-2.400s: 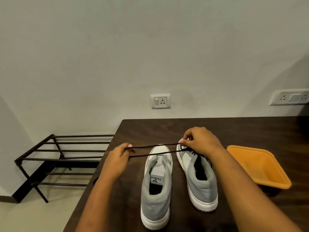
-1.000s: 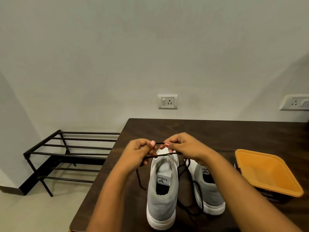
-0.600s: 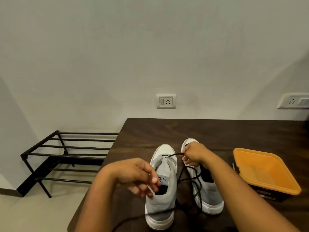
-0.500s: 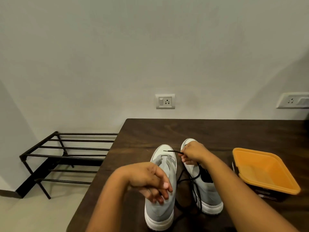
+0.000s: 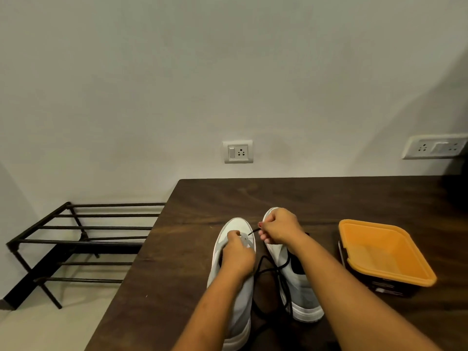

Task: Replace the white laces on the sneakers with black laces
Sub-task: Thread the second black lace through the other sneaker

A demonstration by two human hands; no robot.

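My right fingers [image 5: 263, 228] pinch the tip of the black lace [image 5: 253, 232] just right of centre frame, aiming it at the toe-end eyelets of the left sneaker [image 5: 234, 252]. My left hand [image 5: 236, 250] rests on top of that shoe, its fingers curled over the eyelet row at the front; I judge it is there to steady the upper and hold the eyelet open, though I cannot tell whether it grips anything beyond the fabric. The right hand [image 5: 279, 228] hovers over the toe of the right sneaker [image 5: 298, 282], which stands just beside the first, heels toward the bottom of the frame. The rest of the lace trails down in loose loops between the two shoes and over the right one, slack so I can feed it freely. No white lace is visible on either shoe. At right of frame an orange tray [image 5: 415, 269] sits on the dark table [image 5: 304, 196]. Beyond, at left, stands a black rack [image 5: 76, 239]; a wall socket [image 5: 237, 151] is above.
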